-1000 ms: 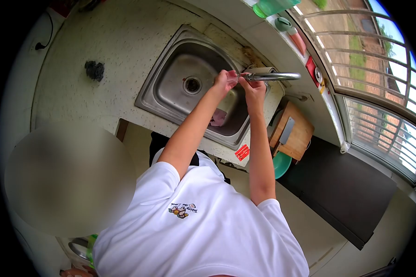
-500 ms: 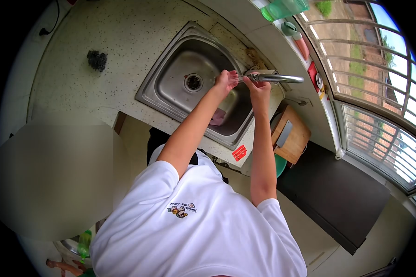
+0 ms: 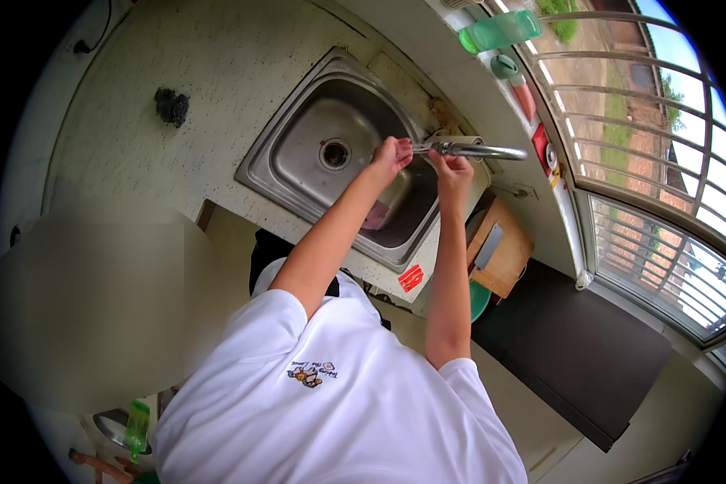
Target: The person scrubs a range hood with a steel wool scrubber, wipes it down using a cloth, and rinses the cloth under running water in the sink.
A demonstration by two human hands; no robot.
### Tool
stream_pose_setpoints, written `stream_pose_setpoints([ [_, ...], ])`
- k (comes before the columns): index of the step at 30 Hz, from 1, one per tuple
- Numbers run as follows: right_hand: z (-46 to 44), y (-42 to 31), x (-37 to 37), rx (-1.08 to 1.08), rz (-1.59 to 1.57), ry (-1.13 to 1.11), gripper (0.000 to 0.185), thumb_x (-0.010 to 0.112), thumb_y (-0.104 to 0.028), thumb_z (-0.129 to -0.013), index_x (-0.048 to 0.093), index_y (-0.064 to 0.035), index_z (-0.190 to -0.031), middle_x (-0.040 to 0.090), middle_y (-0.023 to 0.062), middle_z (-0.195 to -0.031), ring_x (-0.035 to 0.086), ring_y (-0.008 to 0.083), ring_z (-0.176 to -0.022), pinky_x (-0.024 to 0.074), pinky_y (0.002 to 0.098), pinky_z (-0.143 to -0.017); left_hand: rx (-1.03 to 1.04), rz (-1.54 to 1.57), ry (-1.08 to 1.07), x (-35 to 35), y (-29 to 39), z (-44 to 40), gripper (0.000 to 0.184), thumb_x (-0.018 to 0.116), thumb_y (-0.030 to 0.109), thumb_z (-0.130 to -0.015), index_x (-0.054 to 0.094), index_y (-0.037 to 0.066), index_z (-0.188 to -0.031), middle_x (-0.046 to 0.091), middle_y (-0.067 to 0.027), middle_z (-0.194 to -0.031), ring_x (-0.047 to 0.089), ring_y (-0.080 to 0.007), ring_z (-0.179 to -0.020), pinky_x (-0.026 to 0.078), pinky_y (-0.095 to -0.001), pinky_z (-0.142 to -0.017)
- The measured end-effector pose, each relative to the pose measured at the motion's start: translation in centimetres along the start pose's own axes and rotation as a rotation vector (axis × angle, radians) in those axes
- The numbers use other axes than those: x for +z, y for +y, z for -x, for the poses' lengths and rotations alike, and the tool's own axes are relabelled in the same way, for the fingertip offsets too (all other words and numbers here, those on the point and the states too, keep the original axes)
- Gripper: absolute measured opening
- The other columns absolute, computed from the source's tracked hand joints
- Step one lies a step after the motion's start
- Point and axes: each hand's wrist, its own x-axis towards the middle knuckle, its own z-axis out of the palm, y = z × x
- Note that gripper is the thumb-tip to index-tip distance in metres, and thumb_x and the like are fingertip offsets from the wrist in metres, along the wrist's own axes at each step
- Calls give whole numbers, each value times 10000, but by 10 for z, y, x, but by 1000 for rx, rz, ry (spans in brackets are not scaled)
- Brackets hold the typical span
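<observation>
My left hand (image 3: 391, 156) is over the sink (image 3: 319, 117), its fingers loosely bent and apart, with a thin water stream (image 3: 420, 148) reaching it from the faucet. Nothing solid shows in its palm. My right hand (image 3: 453, 170) is closed at the mouth of the metal faucet (image 3: 480, 151), thumb and fingers against its end. Below my hands, a pinkish cloth (image 3: 375, 215) lies in the basin. The drain (image 3: 335, 153) is left of my left hand.
A dark scourer (image 3: 171, 107) lies on the speckled counter (image 3: 121, 153). Right of the sink are a cutting board (image 3: 506, 256), a knife (image 3: 489, 247), a green bowl (image 3: 479, 300) and a black cover (image 3: 573, 347). Bottles (image 3: 502, 31) line the windowsill. A blurred patch hides the lower left.
The view has shifted slightly, moving the hands and faucet a little lower in it. My left hand stays in the water and my right hand stays at the faucet mouth.
</observation>
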Motion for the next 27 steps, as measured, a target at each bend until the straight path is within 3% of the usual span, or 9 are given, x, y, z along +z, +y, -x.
stream_pose_setpoints([
  [3, 6, -11, 10, -133, -91, 24, 282, 682, -31, -793, 597, 21, -1057, 629, 60, -1008, 594, 101, -898, 471, 234, -784, -38, 39, 34, -2, -1, 4, 236, 423, 189, -828, 607, 63, -907, 630, -80, -816, 591, -198, -730, 497, -318, -664],
  [4, 7, -12, 8, -138, -152, -11, 376, 653, -26, -816, 541, 13, -1172, 610, 82, -1092, 589, 132, -965, 462, 257, -853, -35, 36, 33, -2, -2, 4, 236, 421, 188, -834, 607, 61, -905, 629, -82, -814, 590, -193, -728, 499, -315, -659],
  [11, 3, -20, 11, -145, -213, -210, 322, 595, -20, -857, 534, 24, -1170, 600, 96, -1129, 554, 135, -1038, 424, 263, -929, -50, 18, -5, 4, -2, 12, 235, 406, 193, -854, 584, 57, -925, 614, -80, -805, 585, -191, -721, 506, -323, -670],
  [14, 1, -15, 10, -121, -150, -189, 288, 618, -28, -844, 566, 29, -1122, 630, 76, -1049, 573, 123, -981, 441, 246, -879, -44, 1, -9, 8, 0, 16, 235, 399, 192, -856, 576, 56, -932, 612, -82, -828, 583, -191, -715, 505, -323, -679],
  [19, 2, -5, 15, -145, -23, 34, 283, 712, -67, -786, 607, 33, -1029, 645, 32, -878, 588, 88, -805, 453, 225, -759, -49, 28, -20, 8, -1, 12, 245, 394, 197, -859, 579, 54, -931, 615, -81, -831, 583, -193, -726, 503, -329, -680],
  [27, 6, -7, 33, -169, -78, 213, 230, 738, -102, -777, 609, 19, -924, 621, 14, -812, 566, 73, -721, 441, 205, -661, -55, 6, -5, 13, 2, 16, 260, 395, 212, -862, 592, 54, -923, 619, -81, -853, 585, -203, -751, 504, -341, -686],
])
